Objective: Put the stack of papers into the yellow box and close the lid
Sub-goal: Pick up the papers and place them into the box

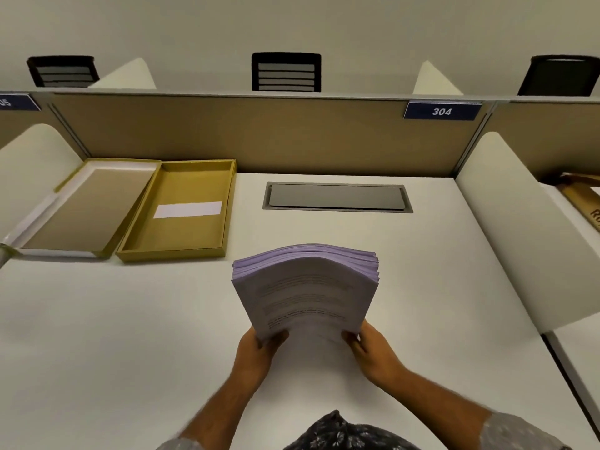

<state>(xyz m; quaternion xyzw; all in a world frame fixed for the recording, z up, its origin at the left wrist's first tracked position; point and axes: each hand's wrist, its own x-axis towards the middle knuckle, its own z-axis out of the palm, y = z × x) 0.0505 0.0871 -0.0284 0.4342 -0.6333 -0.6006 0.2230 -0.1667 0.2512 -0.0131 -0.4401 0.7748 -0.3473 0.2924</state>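
Pale lilac paper: the stack of papers (305, 287) is held at its near edge by both hands, clear of the white surface (130, 336) at the far end, which is bowed and slightly fanned. The left hand (256, 352) is clamped on the near-left corner, thumb on top. The right hand (373, 349) is clamped on the near-right corner. Both grips are closed on the stack; nothing else is held.

Step in hand, as judged: the stack is picked up and squared, and carriage to the box is not yet begun. The stack sits centre-front, right of and nearer than the box, well apart from it.

Further back, left: the yellow box (177, 209) lies open on the surface, with a white slip (188, 209) lying on its floor. Just beside it on the left, the lid (87, 206) lies inside-up, its right edge touching or overlapping the box wall; which one cannot be told.

Next move, as judged: the stack is to be swung left and away, aligned with the long axis of the box, and lowered flat inside the walls. The fanned far edge should be evened first, or sheets may catch on the rim. The lid is then to be flipped over and seated.

Beyond: a grey cable hatch (337, 197) is set flush in the surface, then the tan partition (259, 134) with a "304" plate (442, 111).
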